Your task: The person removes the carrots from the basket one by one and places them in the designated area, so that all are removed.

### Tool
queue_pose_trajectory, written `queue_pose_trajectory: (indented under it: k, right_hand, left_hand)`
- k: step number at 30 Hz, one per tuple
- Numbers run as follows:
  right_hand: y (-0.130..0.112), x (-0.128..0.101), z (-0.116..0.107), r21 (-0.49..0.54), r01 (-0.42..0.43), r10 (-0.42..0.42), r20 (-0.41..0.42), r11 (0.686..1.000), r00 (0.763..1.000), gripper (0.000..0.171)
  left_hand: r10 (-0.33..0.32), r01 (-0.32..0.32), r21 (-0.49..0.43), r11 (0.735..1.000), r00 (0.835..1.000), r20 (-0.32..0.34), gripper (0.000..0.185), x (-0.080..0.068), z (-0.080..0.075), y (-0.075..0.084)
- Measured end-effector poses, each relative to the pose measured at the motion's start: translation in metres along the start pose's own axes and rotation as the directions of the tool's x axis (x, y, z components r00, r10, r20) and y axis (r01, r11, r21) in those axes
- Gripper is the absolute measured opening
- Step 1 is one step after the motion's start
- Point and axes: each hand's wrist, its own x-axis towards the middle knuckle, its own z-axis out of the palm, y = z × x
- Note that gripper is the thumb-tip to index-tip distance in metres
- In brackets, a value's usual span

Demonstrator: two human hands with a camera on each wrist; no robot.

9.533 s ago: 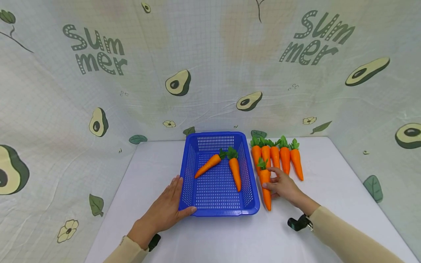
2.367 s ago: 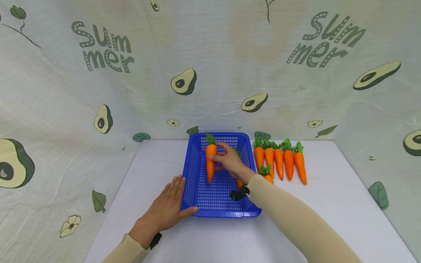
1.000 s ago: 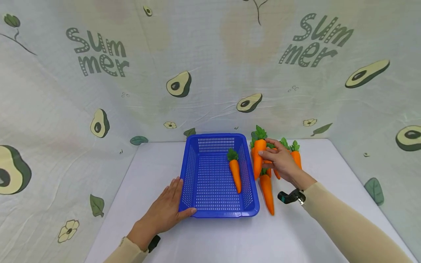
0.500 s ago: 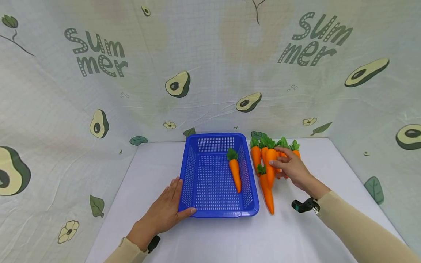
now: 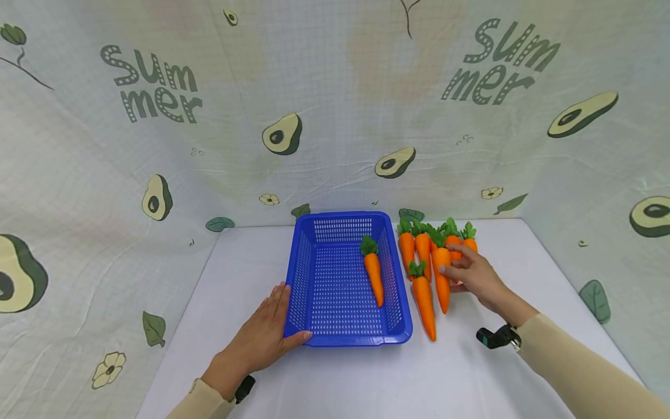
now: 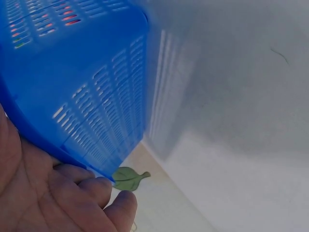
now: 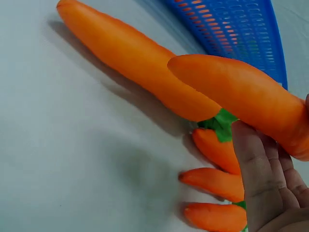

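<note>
In the head view my left hand (image 5: pixel 262 329) lies with fingers straight against the left edge of a blue perforated basket (image 5: pixel 361 339); the left wrist view shows the palm (image 6: pixel 53 198) at the rim. My right hand (image 5: pixel 481 280) pinches an orange carrot (image 5: pixel 442 282) with a green leafy top, right of the basket. In the right wrist view this held carrot (image 7: pixel 236 87) appears raised above the table. One carrot (image 5: pixel 374 276) lies inside the basket. Another carrot (image 5: pixel 424 305) lies on the table between the basket and my right hand.
Several carrots (image 5: pixel 406 250) form a row at the back right, tops toward the wall, partly hidden by my hand and the held carrot. The white table (image 5: pixel 345 378) meets a patterned cloth backdrop (image 5: pixel 335 116).
The carrot in my right hand has come from above the basket to the row, then moved right and toward me. The basket now contains one carrot instead of two. My left hand stays put.
</note>
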Motion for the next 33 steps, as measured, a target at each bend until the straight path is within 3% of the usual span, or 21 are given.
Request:
queue_pose_trajectory:
  k: [21, 33]
  right_hand:
    - [0.032, -0.012, 0.014, -0.204, -0.123, 0.121, -0.024, 0.971, 0.992, 0.078]
    - [0.037, -0.011, 0.020, -0.204, -0.154, 0.150, -0.038, 0.967, 0.988, 0.076]
  left_hand:
    - [-0.018, 0.018, -0.018, 1.000, 1.000, -0.001, 0.118, 0.000, 0.001, 0.000]
    - [-0.024, 0.024, -0.017, 1.000, 1.000, 0.001, 0.120, 0.000, -0.001, 0.001]
